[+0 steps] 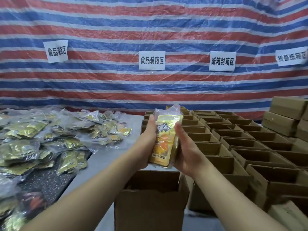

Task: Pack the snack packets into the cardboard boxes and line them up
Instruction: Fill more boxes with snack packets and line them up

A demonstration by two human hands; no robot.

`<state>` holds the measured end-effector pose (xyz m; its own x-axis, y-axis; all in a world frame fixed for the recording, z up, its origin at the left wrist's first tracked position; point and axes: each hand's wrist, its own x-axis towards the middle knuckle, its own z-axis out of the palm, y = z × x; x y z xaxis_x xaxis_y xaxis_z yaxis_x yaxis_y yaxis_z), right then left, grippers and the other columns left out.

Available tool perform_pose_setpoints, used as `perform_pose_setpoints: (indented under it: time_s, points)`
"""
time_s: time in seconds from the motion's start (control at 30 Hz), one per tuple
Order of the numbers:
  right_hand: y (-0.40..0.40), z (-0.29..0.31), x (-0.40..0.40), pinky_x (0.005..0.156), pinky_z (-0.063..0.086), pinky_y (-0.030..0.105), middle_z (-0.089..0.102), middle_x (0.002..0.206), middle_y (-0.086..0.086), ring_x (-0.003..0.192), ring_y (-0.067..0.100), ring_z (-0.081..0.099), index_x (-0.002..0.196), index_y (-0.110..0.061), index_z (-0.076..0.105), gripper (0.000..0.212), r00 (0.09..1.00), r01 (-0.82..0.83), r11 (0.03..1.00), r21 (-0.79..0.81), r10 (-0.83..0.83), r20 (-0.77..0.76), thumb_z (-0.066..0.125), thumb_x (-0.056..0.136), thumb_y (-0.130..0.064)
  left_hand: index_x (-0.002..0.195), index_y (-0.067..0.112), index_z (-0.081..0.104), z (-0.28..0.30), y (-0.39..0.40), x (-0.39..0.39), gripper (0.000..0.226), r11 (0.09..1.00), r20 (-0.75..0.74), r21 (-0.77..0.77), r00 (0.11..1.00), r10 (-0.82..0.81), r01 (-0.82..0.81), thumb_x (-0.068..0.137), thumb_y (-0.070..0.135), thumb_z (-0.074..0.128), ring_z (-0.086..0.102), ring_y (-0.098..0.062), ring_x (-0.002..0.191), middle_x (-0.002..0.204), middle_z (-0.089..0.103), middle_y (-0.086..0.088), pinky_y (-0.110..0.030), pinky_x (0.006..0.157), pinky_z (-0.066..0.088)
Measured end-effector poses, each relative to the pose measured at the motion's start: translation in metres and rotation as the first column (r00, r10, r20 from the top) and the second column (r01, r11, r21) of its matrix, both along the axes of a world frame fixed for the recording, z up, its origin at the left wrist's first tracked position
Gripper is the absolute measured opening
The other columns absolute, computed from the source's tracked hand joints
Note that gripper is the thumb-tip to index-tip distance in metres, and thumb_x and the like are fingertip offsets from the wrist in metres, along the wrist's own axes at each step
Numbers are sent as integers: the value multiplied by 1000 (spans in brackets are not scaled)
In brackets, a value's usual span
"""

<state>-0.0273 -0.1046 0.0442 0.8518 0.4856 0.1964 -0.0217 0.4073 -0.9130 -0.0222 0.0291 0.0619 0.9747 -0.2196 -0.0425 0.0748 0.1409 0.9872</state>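
The left hand [150, 130] and the right hand [184, 147] squeeze a yellow snack bundle [165, 139] between them, fingers curled round its sides, likely to keep it tidy. It hangs just above the near open box [150, 205], ready to drop in. More packets [50, 139] lie left; empty boxes [241, 139] wait right.

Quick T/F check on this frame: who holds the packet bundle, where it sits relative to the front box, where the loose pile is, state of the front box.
1. Both hands, left hand and right hand, hold the packet bundle. True.
2. The bundle is already inside the open box. False: it is held above it.
3. The loose packet pile lies on the person's right. False: on the left.
4. The front box is open at the top. True.
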Motion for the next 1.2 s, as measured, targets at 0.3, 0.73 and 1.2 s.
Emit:
perform_pose_setpoints:
  time_s: [0.3,0.73,1.2]
  points:
    - [8,-15,1,83,61,44,72,118,12,110,32,70,134,-18,57,50,965,250,967,53,-254,67,63,85,-30,106,16,68,-6,-7,7,85,986,-98,62,982,163,-157,85,83,21,74,-27,89,90,77,-10,-45,91,57]
    - [-12,-34,4,75,57,20,63,112,-27,106,-1,64,108,-69,53,61,872,349,766,-540,-54,486,77,83,-19,115,14,62,-97,93,-11,32,818,-94,572,985,142,-64,103,39,45,63,-22,100,112,66,-7,-39,92,52]
    - [1,-31,10,76,48,23,65,82,-15,80,4,62,84,-40,66,6,907,-15,161,-987,418,54,67,88,-35,90,17,73,-116,89,-14,42,882,-103,432,962,253,-186,102,46,44,72,-23,82,88,75,-9,-24,62,52]
